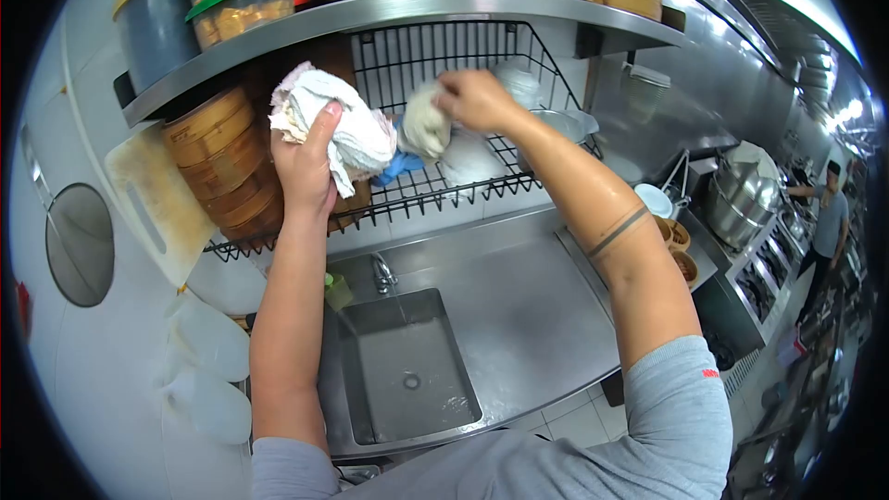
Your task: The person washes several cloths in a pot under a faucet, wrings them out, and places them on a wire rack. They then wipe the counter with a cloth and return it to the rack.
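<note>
My left hand (304,167) is closed around a bunched bundle of white cloths (347,125), held up in front of the black wire rack (435,42). The thumb presses on top of the bundle, and pinkish and cream folds show at its edges. Over the rack, my right hand (480,100) pinches a crumpled beige cloth (426,122), slightly blurred, which hangs from the fingertips. Just below the two cloths, something blue (400,167) lies in the rack beside a clear plastic bag (470,162).
A steel sink (407,361) with a running tap (381,270) lies below. Stacked bamboo steamers (222,162) stand left of the rack. A steel shelf (407,7) with tubs and steamers crosses above. At far right a person (827,222) stands by the stoves.
</note>
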Demonstrator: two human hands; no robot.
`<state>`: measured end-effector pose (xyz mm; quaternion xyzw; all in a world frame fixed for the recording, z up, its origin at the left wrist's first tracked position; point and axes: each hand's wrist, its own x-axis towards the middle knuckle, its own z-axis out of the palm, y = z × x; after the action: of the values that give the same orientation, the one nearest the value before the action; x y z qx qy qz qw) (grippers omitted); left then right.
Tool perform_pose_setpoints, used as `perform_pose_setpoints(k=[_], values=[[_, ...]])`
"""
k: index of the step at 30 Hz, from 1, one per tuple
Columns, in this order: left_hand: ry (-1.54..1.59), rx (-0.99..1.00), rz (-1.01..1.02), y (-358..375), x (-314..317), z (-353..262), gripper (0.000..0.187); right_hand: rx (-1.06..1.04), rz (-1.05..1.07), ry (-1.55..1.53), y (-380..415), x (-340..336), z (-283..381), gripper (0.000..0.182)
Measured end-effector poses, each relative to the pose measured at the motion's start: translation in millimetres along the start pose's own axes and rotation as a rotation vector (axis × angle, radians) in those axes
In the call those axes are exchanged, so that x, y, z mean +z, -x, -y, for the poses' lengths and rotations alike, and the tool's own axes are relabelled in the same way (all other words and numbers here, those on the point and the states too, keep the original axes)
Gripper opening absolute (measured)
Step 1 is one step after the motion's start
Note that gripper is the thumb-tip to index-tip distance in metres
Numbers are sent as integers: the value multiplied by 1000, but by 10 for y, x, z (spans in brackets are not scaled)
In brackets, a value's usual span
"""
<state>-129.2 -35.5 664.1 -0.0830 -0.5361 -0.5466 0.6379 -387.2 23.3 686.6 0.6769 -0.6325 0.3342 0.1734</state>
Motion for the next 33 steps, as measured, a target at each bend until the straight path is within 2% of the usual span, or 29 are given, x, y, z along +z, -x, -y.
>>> perform_pose_setpoints(k=[1, 4, 5, 6, 7, 8, 9, 11, 13, 14, 15, 17, 19, 21, 23, 24, 25, 27, 28, 30, 31, 33], values=[[-34, 51, 29, -42, 55, 55, 53, 136, 7, -94, 17, -234, 68, 30], [-424, 285, 161, -132, 220, 263, 56, 266, -226, -724, 175, -501, -7, 24], [-660, 309, 238, -143, 215, 352, 64, 324, -267, -899, 259, -681, 47, 23], [-1086, 312, 255, -97, 224, 418, 67, 299, -248, -1041, 382, -846, 51, 21], [-1513, 313, 273, -15, 325, 440, 70, 298, -230, -1022, 527, -1026, 60, 19], [-1345, 220, 292, 59, 469, 451, 73, 257, -225, -1033, 692, -1170, 91, 19], [-1263, 351, 292, 198, 752, 361, 68, 215, -226, -1040, 884, -1302, 141, 18], [-948, 407, 487, 516, 1313, 191, 62, 131, -229, -849, 1374, -1529, 214, 19], [-736, 256, 737, 950, 1802, 87, 53, 140, -229, -729, 2005, -1678, 310, 18], [-736, 361, 815, 1144, 2001, 111, 33, 153, -233, -742, 2354, -1780, 362, 18], [-700, 353, 830, 1334, 2134, 193, 33, 159, -231, -755, 2675, -1880, 390, 18], [-19, -516, 835, 1652, 2357, 383, 18, 202, -228, -854, 3337, -2132, 279, 20], [222, -828, 736, 1998, 2851, 442, 18, 335, -306, -967, 3827, -2371, 119, 17], [270, -943, 735, 2267, 3196, 723, 22, 450, -176, -767, 4299, -2777, -252, 20], [37, -720, 1069, 2453, 3549, 832, 39, 601, -221, -884, 4675, -3110, -518, 22], [-303, -389, 1280, 2504, 3693, 964, 54, 614, -205, -844, 4833, -3293, -584, 22], [-568, -296, 1501, 2558, 3767, 1151, 53, 623, -189, -801, 4976, -3487, -653, 23], [-509, -459, 1821, 2709, 3816, 1664, 52, 692, -120, -731, 5298, -3840, -854, 23], [-504, -456, 1817, 2802, 3808, 1831, 52, 754, -47, -663, 5439, -3999, -963, 23], [-79, -572, 1561, 2958, 3764, 2023, 48, 824, 22, -691, 5659, -4233, -1128, 22], [-81, -571, 1561, 2919, 3806, 2073, 48, 891, 89, -724, 5746, -4307, -1214, 23], [248, -1112, 1227, 2795, 3895, 2184, 44, 878, 23, -834, 5844, -4350, -1467, 27]])
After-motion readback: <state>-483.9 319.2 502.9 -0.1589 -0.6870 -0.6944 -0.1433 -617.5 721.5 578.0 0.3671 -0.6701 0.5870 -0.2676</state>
